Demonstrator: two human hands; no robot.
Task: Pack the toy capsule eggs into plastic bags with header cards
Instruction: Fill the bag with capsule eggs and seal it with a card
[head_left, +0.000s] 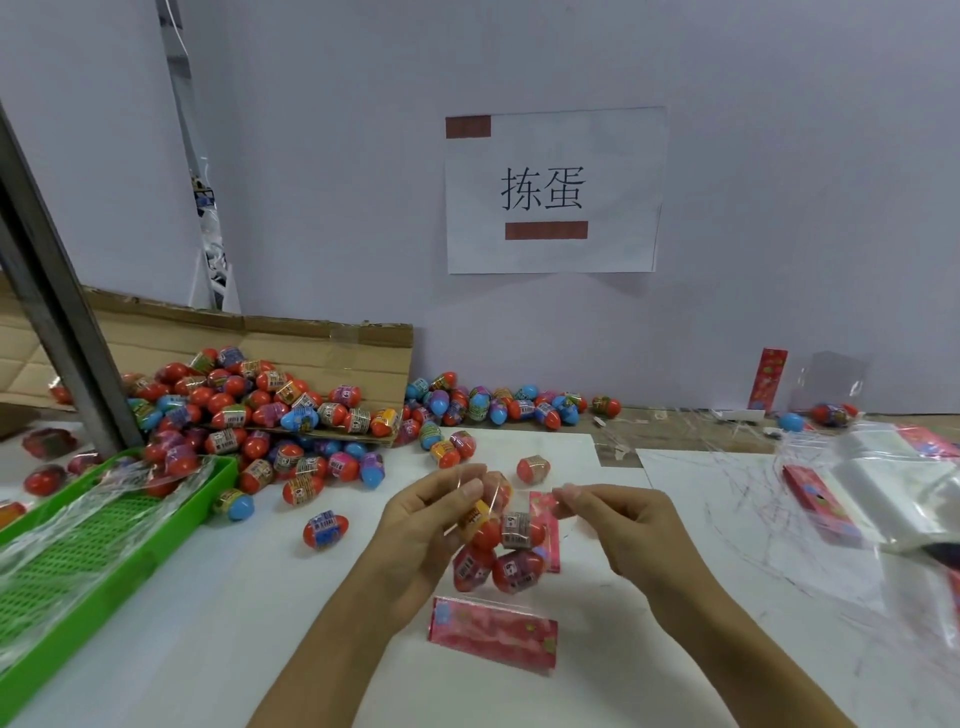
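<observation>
Above the table's near edge, left hand (436, 512) and right hand (613, 519) pinch the egg-filled bag's (498, 540) mouth; best kept level while closing.

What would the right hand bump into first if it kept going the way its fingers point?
The right hand points left, so it would probably meet the clear plastic bag of red capsule eggs first, then the left hand gripping it. Depth is hard to judge.

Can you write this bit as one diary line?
left hand: holds egg bag | right hand: pinches bag top | header card: on table
</observation>
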